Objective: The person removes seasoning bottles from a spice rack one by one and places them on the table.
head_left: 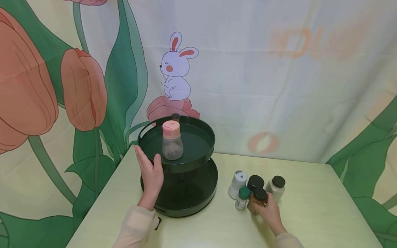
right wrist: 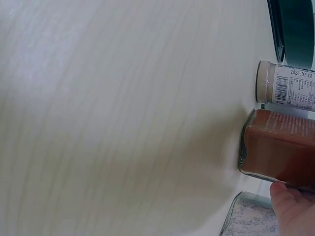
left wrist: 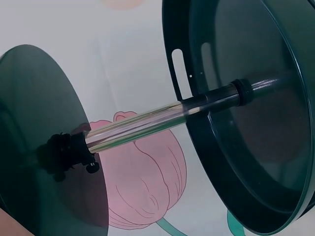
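A dark green two-tier round tray stand has an upper tray and a lower tray, joined by a shiny post. My left hand touches the near left side of the upper tray, fingers extended. On that tray stands a pink-capped shaker, with a small dark-capped bottle behind it. With its fingertips my right hand grips a square spice jar of reddish-brown powder, black-lidded and upright among other jars. Whether its base touches the table is unclear.
Around the gripped jar stand a white-topped bottle, a small green-lidded jar, a black-lidded jar and a black-lidded jar of pale contents. A printed curtain hangs behind the pale table.
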The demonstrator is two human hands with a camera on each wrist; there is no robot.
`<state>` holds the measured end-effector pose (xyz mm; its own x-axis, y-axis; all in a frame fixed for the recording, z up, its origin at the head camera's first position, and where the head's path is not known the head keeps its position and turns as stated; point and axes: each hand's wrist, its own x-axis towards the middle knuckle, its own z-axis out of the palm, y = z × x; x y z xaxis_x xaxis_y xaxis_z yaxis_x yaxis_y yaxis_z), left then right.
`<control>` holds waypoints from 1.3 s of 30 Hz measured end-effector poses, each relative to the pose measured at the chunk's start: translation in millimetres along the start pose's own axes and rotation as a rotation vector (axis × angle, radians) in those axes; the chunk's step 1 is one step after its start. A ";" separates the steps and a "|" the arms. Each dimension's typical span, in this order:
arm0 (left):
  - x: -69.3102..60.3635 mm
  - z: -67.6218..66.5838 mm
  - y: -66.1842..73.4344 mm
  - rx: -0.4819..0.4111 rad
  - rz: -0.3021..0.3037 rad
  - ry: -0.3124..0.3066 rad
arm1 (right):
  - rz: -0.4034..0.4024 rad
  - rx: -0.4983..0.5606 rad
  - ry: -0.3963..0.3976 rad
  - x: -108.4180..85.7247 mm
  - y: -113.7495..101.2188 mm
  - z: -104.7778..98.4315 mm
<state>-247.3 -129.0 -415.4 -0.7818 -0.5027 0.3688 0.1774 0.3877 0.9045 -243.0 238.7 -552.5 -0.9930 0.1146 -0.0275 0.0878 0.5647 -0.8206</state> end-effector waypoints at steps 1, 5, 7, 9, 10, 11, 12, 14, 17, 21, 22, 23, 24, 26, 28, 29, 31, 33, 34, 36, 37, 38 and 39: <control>-0.6 0.2 0.3 0.002 0.002 0.002 | 0.001 0.000 -0.001 -0.2 -0.2 -0.2; -4.0 1.1 2.8 0.012 0.006 0.013 | 0.004 0.001 -0.006 -1.1 -1.2 -0.8; -5.8 1.9 3.7 0.018 0.011 0.020 | 0.006 0.004 -0.007 -1.5 -1.7 -1.0; -7.5 2.9 4.7 0.020 0.014 0.029 | 0.006 0.005 -0.007 -1.8 -2.1 -1.2; -8.4 3.4 5.0 0.018 0.015 0.032 | 0.005 0.004 -0.007 -1.9 -2.1 -1.2; -9.3 3.9 5.3 0.018 0.014 0.033 | 0.004 0.004 -0.006 -2.0 -2.2 -1.2; -10.1 4.4 6.0 0.016 0.012 0.036 | 0.004 0.002 -0.006 -2.0 -2.0 -1.1; -11.8 5.3 6.4 0.014 0.009 0.039 | 0.003 0.000 -0.007 -2.0 -1.8 -1.1; -13.5 7.1 6.1 0.013 0.011 0.049 | 0.005 -0.003 -0.009 -2.1 -1.9 -1.1; -15.1 9.5 5.3 0.013 0.024 0.070 | 0.008 -0.007 -0.011 -2.5 -2.9 -1.5; -15.6 10.1 5.5 0.012 0.025 0.073 | 0.009 -0.008 -0.012 -2.5 -3.0 -1.6; -16.2 10.7 5.3 0.014 0.026 0.076 | 0.010 -0.007 -0.012 -2.6 -3.3 -1.6; -16.8 11.3 5.1 0.015 0.026 0.079 | 0.011 -0.006 -0.012 -2.5 -3.3 -1.6; -17.9 12.7 5.4 0.017 0.028 0.087 | 0.011 -0.002 -0.014 -2.2 -3.1 -1.5; -19.1 14.0 5.5 0.017 0.029 0.093 | 0.010 -0.001 -0.014 -1.7 -2.4 -1.1; -19.7 14.6 5.6 0.019 0.032 0.099 | 0.008 -0.001 -0.013 -1.4 -1.9 -0.9; -20.8 15.8 6.1 0.017 0.037 0.107 | 0.005 -0.003 -0.011 -0.6 -0.7 -0.4; -22.0 16.7 6.4 0.012 0.041 0.111 | 0.002 -0.007 -0.009 0.0 0.4 0.0; -22.6 17.2 6.6 0.012 0.042 0.113 | 0.001 -0.009 -0.008 0.3 0.8 0.1; -23.5 18.0 6.7 0.007 0.041 0.116 | 0.000 -0.010 -0.009 0.6 1.3 0.2; -23.9 18.4 6.7 0.005 0.040 0.117 | 0.001 -0.011 -0.009 0.6 1.4 0.1; -24.3 18.8 6.7 0.003 0.040 0.118 | 0.001 -0.012 -0.009 0.5 1.4 0.0; -24.7 19.2 6.4 0.003 0.038 0.119 | 0.002 -0.012 -0.009 0.4 1.3 -0.1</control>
<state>-238.3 -99.3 -422.8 -0.6983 -0.5754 0.4259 0.2036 0.4107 0.8887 -243.2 239.5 -553.5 -0.9936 0.1079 -0.0345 0.0906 0.5742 -0.8137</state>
